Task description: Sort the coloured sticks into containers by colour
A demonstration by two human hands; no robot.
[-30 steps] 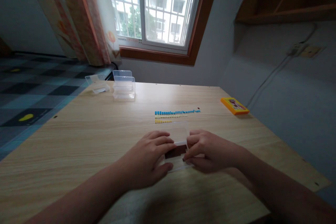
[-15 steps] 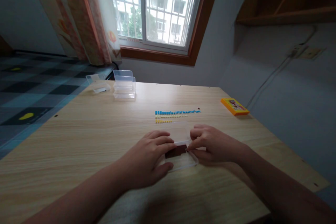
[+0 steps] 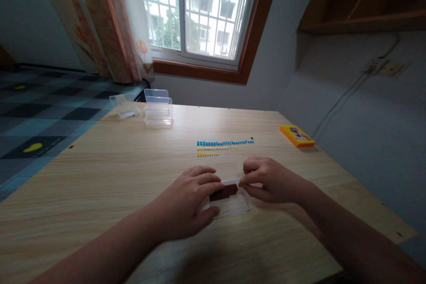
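Note:
A clear plastic box (image 3: 233, 207) lies with its lid (image 3: 226, 165) opened back on the table. Inside it, dark brown pieces (image 3: 228, 191) sit side by side in a block with a stepped front edge. My left hand (image 3: 186, 202) holds the box at its left end, fingers over the brown pieces and thumb at the front side. At the box's right end, my right hand (image 3: 266, 180) is closed, thumb and forefinger pinched beside the block. Whatever is in that pinch is too small to name. Beyond the box run rows of small blue pieces (image 3: 221, 143), pale pieces (image 3: 216, 147) and yellow pieces (image 3: 204, 154).
Open clear boxes (image 3: 158, 115) stand at the table's back left, with another clear box (image 3: 126, 108) beside them. An orange-yellow case (image 3: 297, 136) lies near the right edge. One tiny dark piece (image 3: 252, 138) is at the blue row's right end.
My right hand has shifted slightly, its pinched fingertips rising from the brown block's right end to just beside it. The left hand stays on the box.

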